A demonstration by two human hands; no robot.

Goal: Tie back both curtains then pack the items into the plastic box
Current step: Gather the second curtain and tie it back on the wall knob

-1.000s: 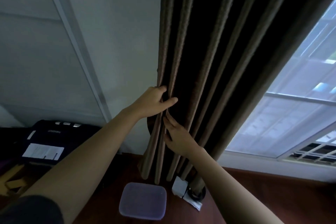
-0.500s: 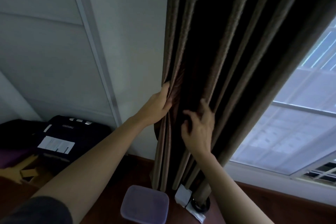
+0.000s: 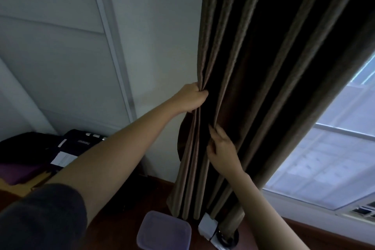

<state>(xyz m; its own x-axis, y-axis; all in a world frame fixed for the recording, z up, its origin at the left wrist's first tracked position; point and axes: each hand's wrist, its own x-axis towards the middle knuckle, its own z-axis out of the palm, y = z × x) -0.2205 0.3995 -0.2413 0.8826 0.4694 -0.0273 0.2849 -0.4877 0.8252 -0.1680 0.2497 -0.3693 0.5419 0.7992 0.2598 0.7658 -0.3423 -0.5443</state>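
A dark brown pleated curtain (image 3: 263,67) hangs from the top of the view down to the floor, beside a white wall. My left hand (image 3: 191,97) grips its left edge folds, bunching them. Lower and to the right, my right hand (image 3: 222,149) pinches an inner pleat with curled fingers. A dark strip, perhaps a tieback (image 3: 181,140), curves out behind the left edge under my left hand. On the brown floor below lies the plastic box (image 3: 164,231), lidded and translucent. Beside it sit a small white item (image 3: 207,227) and a black ring-shaped object (image 3: 227,238).
The window (image 3: 328,158) with a white frame fills the right side. A black bag (image 3: 79,146) with a white label lies at the left on the floor, next to purple and yellow things (image 3: 18,174). A white rail (image 3: 113,46) runs down the wall.
My left hand has shifted up along the curtain's left edge and closed tighter on it. My right hand dropped lower and now pinches a pleat. The camera tilted slightly.
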